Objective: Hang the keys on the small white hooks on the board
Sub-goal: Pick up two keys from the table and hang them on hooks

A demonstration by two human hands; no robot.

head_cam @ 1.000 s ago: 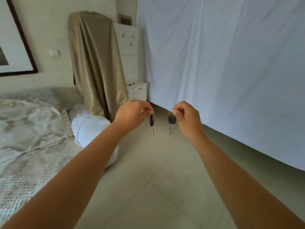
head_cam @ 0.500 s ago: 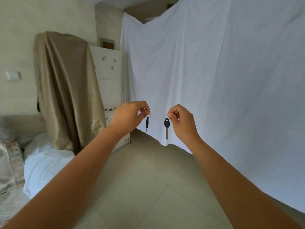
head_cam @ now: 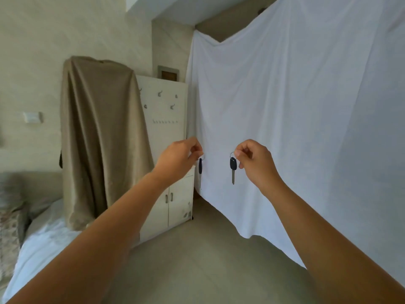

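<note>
Each hand holds one black-headed key by its ring, at chest height in mid-air. My left hand (head_cam: 179,159) pinches the ring of a key (head_cam: 200,170) that hangs edge-on. My right hand (head_cam: 254,161) pinches the ring of a second key (head_cam: 233,168), whose blade points down. The white board (head_cam: 163,132) stands behind and above my left hand, some distance off. A row of several small white hooks (head_cam: 164,122) runs across it, with larger metal hooks (head_cam: 160,93) higher up. The board's left part is hidden by a draped cloth.
A beige cloth (head_cam: 98,132) drapes over something tall left of the board. A low white cabinet (head_cam: 175,200) stands under the board. A large white sheet (head_cam: 295,117) hangs at the right. A bed (head_cam: 32,242) lies at the lower left. Tiled floor (head_cam: 208,260) stretches ahead.
The view has tilted up and come nearer to the board; the bed slid out to the left. Both hands keep their keys at about the same height.
</note>
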